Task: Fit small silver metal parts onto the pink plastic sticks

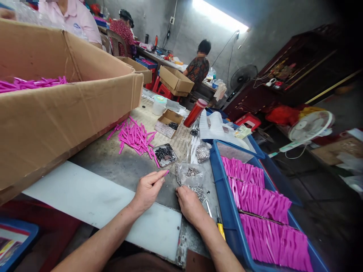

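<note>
My left hand [148, 187] is closed around a thin pink plastic stick [166, 172], whose tip pokes out past my fingers. My right hand [189, 203] rests knuckles-up on the grey worktable [119, 166], fingers curled over a heap of small silver metal parts [198, 192]; what it pinches is hidden. A clear bag with more metal parts [192, 172] lies just beyond both hands. A loose pile of pink sticks [136, 136] sits farther back, beside a small dark tray of black parts [165, 154].
A big cardboard box [56, 113] of pink sticks fills the left. A blue crate [227, 211] with rows of pink pieces lies right. A white board [93, 204], yellow-handled screwdriver [220, 228], small carton [169, 123], red flask [195, 112], fans and other seated people are around.
</note>
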The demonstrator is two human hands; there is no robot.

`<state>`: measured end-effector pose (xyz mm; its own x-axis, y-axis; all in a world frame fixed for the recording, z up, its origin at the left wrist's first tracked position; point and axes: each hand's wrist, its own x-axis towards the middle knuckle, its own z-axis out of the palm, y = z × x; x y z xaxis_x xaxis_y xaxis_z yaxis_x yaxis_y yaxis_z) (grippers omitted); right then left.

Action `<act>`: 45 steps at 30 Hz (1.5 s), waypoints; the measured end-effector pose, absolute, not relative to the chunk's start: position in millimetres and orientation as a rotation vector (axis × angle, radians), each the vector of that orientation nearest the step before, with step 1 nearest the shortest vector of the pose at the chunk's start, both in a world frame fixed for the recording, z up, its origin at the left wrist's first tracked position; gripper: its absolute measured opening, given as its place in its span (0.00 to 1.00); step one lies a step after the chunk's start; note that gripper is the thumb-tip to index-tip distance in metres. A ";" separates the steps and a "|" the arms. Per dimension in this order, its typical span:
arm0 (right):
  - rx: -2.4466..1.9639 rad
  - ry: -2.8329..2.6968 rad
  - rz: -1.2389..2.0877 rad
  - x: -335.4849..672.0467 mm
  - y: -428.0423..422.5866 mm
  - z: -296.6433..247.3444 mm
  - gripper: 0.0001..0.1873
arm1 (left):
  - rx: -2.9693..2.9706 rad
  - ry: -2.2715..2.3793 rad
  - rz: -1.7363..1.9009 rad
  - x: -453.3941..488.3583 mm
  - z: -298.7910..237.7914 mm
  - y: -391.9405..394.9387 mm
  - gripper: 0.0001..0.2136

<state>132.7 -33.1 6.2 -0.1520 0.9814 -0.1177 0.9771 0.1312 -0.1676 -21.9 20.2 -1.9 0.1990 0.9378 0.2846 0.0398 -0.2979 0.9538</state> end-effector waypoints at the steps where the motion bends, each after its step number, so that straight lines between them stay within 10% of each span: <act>1: -2.036 -2.326 0.334 132.6 -32.6 6.3 0.10 | 1.561 0.958 1.238 -22.0 -2.1 20.1 0.12; 32: -2.193 -2.173 0.381 126.0 -24.6 14.4 0.09 | 1.589 0.948 1.220 -21.9 -5.9 19.8 0.13; 45: -1.118 -0.644 1.205 91.8 -10.1 11.7 0.08 | 1.632 0.878 1.205 -21.9 0.9 17.1 0.12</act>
